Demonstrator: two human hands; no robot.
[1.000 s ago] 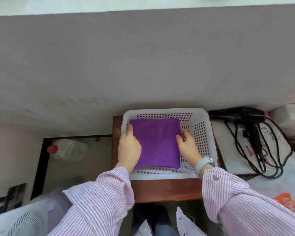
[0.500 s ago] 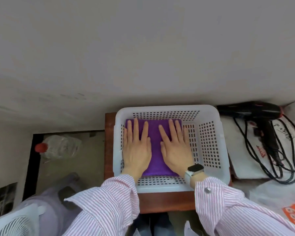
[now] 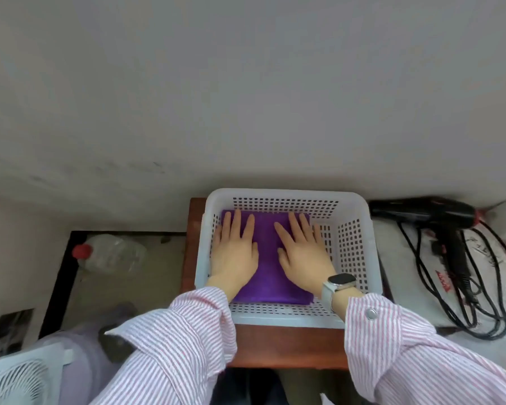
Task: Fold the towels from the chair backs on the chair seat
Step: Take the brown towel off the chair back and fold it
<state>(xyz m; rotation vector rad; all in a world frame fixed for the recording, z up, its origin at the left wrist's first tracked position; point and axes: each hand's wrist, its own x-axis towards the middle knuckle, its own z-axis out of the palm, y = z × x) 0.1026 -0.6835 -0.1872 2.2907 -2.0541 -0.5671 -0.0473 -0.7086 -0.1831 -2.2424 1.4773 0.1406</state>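
Observation:
A folded purple towel (image 3: 265, 258) lies flat on the bottom of a white perforated plastic basket (image 3: 354, 252). The basket stands on a reddish-brown wooden surface (image 3: 287, 346) against a pale wall. My left hand (image 3: 235, 252) presses flat on the towel's left half, fingers straight and spread. My right hand (image 3: 304, 255), with a smartwatch on the wrist, presses flat on the right half in the same way. Both palms cover much of the towel.
A black hair dryer (image 3: 430, 211) with a tangled black cord (image 3: 462, 293) lies on white material to the right. On the floor to the left lies a clear plastic bottle with a red cap (image 3: 108, 252). A white fan (image 3: 21, 378) sits at the bottom left.
A second ago both hands held the towel by its side edges above the basket bottom. They then moved on top of it and now press it flat, barely moving since half a second ago.

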